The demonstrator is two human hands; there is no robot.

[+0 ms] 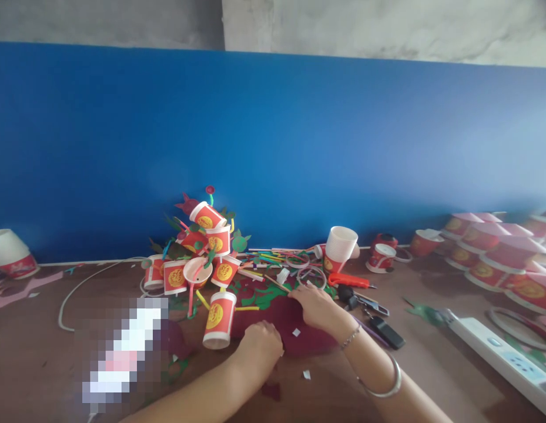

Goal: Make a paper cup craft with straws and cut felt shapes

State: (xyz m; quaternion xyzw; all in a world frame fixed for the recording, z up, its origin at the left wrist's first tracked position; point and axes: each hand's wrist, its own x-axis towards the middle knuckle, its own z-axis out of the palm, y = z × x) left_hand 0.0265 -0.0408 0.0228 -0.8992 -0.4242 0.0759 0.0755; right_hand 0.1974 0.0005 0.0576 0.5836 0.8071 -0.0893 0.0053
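Wall: blue panel (273, 147) behind the counter (321, 393), bare grey surface above it.
Counter: brown, crowded along its far side with cups, straws (273, 257) and scraps.
Paper: maroon sheet (288, 320), flat on the counter at the middle, in front of the straws and between the two hands; green pieces (268, 295) lie at its far side.
Left hand: the left hand (264, 341) is curled nearly into a fist at the sheet's near left part; fingertips hidden, so I cannot tell whether it grips anything.
Right hand: the right hand (314, 302) is palm down over the sheet's far right part, fingers bent loosely and pointing left, close to a thin stick (277, 284); whether it has hold of the sheet or the stick, I cannot tell.
Right wrist: thin bracelet (352, 338), with a silver bangle (397, 376) farther up the forearm.
Cup pile: red-and-white cups with straws and green leaves (217, 241), left of the sheet; its front cup (220, 317) is near the left hand.
Tall cup: upright, white-topped (342, 241), beyond the right hand.
Tool: orange (349, 281), just right of that hand, near a black fob (386, 331).
Far right: stacked cups (488, 252) behind a white power strip (497, 352).
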